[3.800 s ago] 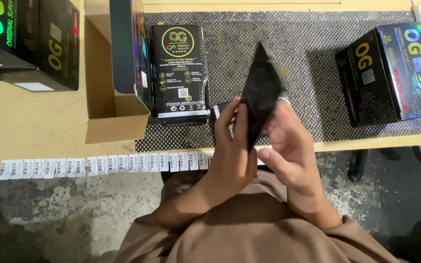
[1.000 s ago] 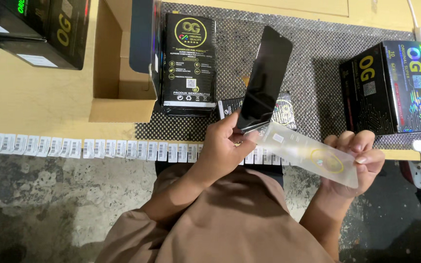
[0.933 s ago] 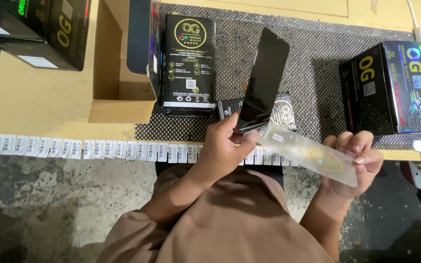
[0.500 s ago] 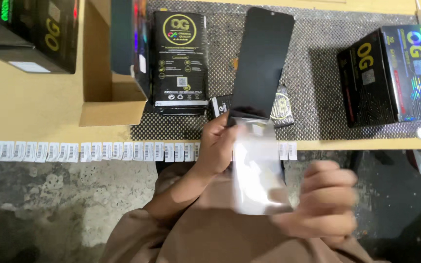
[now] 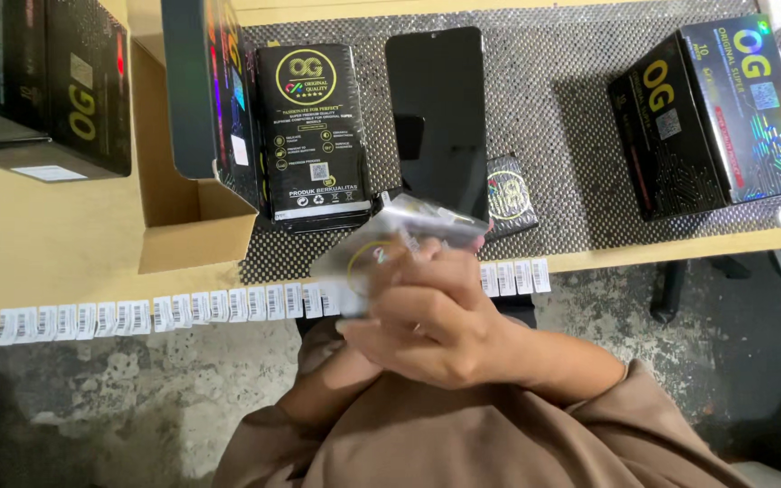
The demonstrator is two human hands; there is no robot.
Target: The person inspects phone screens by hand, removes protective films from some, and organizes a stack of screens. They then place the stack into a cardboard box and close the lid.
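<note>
- Head view, looking straight down: both hands bunched together over the lap at the counter (image 5: 65, 244) edge, right hand (image 5: 445, 330) on top, left hand (image 5: 381, 271) mostly tucked underneath.
- Clear plastic sleeve (image 5: 390, 239) pinched between them, blurred, poking up and left past the fingers (image 5: 427, 271); probably held two-handed to keep the flimsy thing spread flat.
- Right fingers curled shut around the sleeve's near end; left fingers mostly hidden, but looks like gripping it too.
- Black phone screen panel (image 5: 436, 122) lying flat, glass up, on the textured grey mat (image 5: 571, 126), just beyond the sleeve tip, untouched.
- Slim black box (image 5: 311, 131) just left of the panel, small black packet (image 5: 508, 194) just right of it.
- Open cardboard carton (image 5: 183, 208) further left, bigger black box (image 5: 711, 113) far right.
- Strip of barcode stickers (image 5: 155, 312) stuck along the counter edge, handy for grabbing.
</note>
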